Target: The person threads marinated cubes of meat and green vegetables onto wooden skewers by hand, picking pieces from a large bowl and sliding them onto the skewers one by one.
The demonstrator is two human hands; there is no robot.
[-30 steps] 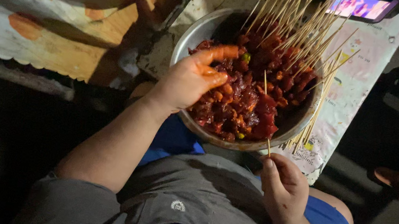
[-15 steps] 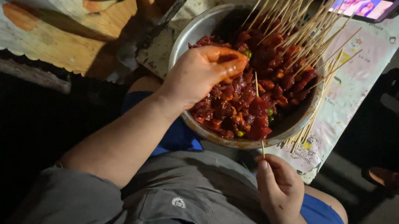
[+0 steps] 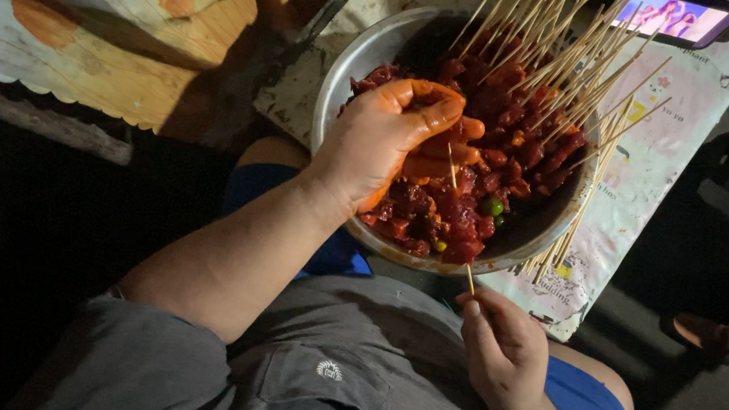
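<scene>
A round metal bowl (image 3: 344,63) holds red marinated meat pieces (image 3: 440,217) and many bamboo skewers (image 3: 556,40) leaning on its far rim. My left hand (image 3: 385,135), smeared orange with marinade, reaches into the bowl with its fingers curled over the meat; whether it grips a piece I cannot tell. My right hand (image 3: 503,349) is below the bowl's near rim, pinching one thin bamboo skewer (image 3: 462,235) whose tip points up into the meat.
The bowl rests on a printed sheet (image 3: 665,155) over a low surface. A lit phone screen (image 3: 677,16) lies at the far edge. A patterned cloth (image 3: 73,13) hangs at left. A sandalled foot (image 3: 719,339) is at right on dark ground.
My left hand has curled its fingers and dug deeper into the meat. My right hand has lifted slightly, bringing the skewer tip into the bowl.
</scene>
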